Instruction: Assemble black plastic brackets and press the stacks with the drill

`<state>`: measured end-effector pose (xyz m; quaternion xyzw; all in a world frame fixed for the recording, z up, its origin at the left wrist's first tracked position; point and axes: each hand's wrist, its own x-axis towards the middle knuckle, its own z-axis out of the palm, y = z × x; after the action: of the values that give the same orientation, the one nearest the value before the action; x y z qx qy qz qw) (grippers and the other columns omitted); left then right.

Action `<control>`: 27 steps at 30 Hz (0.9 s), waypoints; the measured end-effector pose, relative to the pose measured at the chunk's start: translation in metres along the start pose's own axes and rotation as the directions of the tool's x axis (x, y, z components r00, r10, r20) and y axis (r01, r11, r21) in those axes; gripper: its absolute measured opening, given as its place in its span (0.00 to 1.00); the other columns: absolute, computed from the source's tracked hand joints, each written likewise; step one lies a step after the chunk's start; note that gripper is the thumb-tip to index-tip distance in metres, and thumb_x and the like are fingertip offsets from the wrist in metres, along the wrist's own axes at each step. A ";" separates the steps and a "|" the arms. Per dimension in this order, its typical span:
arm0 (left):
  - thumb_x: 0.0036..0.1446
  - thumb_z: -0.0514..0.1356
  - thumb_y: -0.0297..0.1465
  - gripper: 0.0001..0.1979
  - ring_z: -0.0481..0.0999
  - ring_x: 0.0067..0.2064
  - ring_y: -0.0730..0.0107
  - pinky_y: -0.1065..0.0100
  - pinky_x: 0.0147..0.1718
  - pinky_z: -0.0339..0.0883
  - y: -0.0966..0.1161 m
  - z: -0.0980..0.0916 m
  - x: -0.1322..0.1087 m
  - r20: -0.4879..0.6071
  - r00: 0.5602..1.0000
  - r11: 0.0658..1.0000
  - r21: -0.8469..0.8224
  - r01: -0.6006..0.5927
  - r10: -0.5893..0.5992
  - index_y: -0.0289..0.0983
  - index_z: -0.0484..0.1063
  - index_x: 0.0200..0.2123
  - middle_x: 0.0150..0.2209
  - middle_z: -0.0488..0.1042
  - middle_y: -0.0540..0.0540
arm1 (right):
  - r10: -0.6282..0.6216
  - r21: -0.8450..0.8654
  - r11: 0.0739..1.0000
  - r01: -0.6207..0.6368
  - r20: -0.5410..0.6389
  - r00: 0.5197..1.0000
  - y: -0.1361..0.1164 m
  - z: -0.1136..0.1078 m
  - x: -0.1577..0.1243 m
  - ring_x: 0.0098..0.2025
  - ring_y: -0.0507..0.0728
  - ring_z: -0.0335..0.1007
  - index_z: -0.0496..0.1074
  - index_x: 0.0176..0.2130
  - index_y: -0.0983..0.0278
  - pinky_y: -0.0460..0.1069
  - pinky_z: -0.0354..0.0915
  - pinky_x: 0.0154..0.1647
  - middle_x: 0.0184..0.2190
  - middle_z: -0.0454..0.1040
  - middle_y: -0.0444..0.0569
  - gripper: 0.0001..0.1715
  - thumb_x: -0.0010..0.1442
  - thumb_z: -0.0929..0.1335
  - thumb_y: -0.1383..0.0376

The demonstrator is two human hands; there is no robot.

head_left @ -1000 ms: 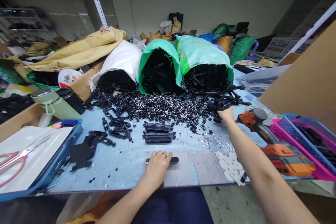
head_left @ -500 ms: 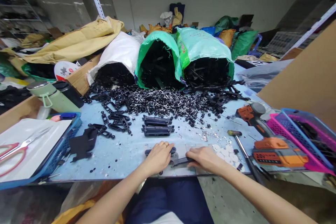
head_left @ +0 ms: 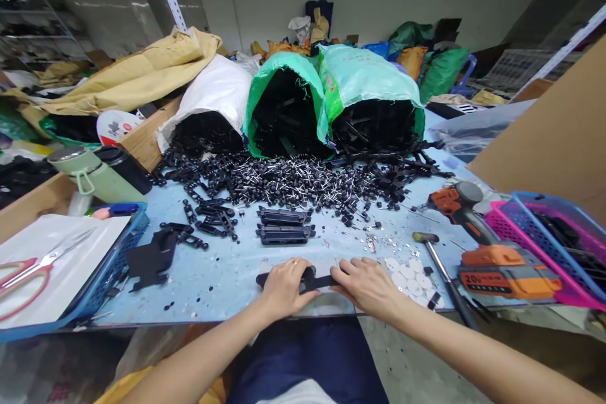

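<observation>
At the table's near edge my left hand [head_left: 286, 287] is closed around a black plastic link part [head_left: 265, 278], whose ends stick out past the fingers. My right hand [head_left: 367, 281], fingers bent, grips the right end of a flat black plastic bar [head_left: 322, 281]. The bar's left end meets the part under my left thumb; whether they are joined is hidden. Just beyond my hands lies a small stack of long black plastic pieces [head_left: 285, 233]. White discs [head_left: 411, 276] are spread beside my right hand.
Behind is a heap of black-headed metal pins [head_left: 298, 183], before open sacks [head_left: 288, 107] of black parts. To the right lie a hammer [head_left: 440, 265], an orange cordless drill [head_left: 506, 271] and baskets [head_left: 511, 227]. Scissors [head_left: 42, 265] rest on the left basket.
The bar's rounded left end, visible between my hands before, has met the part in my left hand. My left thumb now presses there, and my right hand has turned flatter over the bar.
</observation>
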<state>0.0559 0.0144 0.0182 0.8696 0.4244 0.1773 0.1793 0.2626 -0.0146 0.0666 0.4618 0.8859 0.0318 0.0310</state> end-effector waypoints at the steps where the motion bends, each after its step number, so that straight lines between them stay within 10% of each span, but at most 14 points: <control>1: 0.47 0.58 0.44 0.20 0.69 0.40 0.60 0.63 0.37 0.62 0.000 0.000 0.000 -0.002 1.000 1.000 -0.002 -0.003 0.003 0.38 0.61 0.40 0.37 0.69 0.45 | -0.008 0.001 1.000 0.008 -0.004 1.000 0.001 -0.001 0.001 0.30 0.54 0.63 0.62 0.37 0.61 0.48 0.50 0.29 0.31 0.67 0.47 0.08 0.61 0.59 0.59; 9: 0.47 0.57 0.48 0.26 0.67 0.44 0.60 0.62 0.39 0.62 0.002 -0.007 0.018 0.050 0.998 0.999 0.011 -0.047 0.046 0.39 0.60 0.45 0.41 0.68 0.44 | -0.059 0.106 0.993 0.058 0.010 0.998 0.025 0.020 0.009 0.29 0.53 0.65 0.63 0.35 0.62 0.47 0.51 0.27 0.29 0.68 0.45 0.17 0.61 0.57 0.52; 14: 0.59 0.45 0.31 0.16 0.65 0.45 0.63 0.64 0.41 0.61 -0.045 -0.037 0.095 -0.209 0.968 0.954 0.237 0.184 -0.135 0.36 0.60 0.50 0.44 0.66 0.41 | -0.018 0.251 0.968 0.016 0.005 1.000 0.031 0.041 0.005 0.32 0.54 0.65 0.64 0.36 0.63 0.46 0.55 0.29 0.30 0.69 0.47 0.21 0.61 0.55 0.50; 19: 0.52 0.49 0.20 0.15 0.64 0.45 0.59 0.61 0.40 0.60 -0.098 -0.052 0.164 -0.190 0.971 0.917 0.344 0.202 -0.143 0.35 0.69 0.40 0.42 0.67 0.38 | 0.019 0.308 0.951 -0.004 -0.046 0.999 0.036 0.042 0.019 0.36 0.56 0.64 0.66 0.36 0.62 0.48 0.57 0.35 0.33 0.69 0.48 0.21 0.59 0.58 0.50; 27: 0.50 0.51 0.19 0.10 0.68 0.42 0.63 0.63 0.42 0.61 -0.092 -0.048 0.175 -0.270 0.959 0.964 0.221 0.146 -0.084 0.32 0.69 0.33 0.37 0.70 0.39 | 0.432 0.115 0.900 -0.419 -0.116 0.895 0.092 0.034 0.114 0.44 0.57 0.61 0.64 0.44 0.65 0.48 0.58 0.39 0.41 0.67 0.54 0.13 0.61 0.58 0.65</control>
<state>0.0721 0.2153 0.0450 0.8280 0.5126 0.2258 0.0269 0.2750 0.1326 0.0373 0.6420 0.7639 0.0313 -0.0585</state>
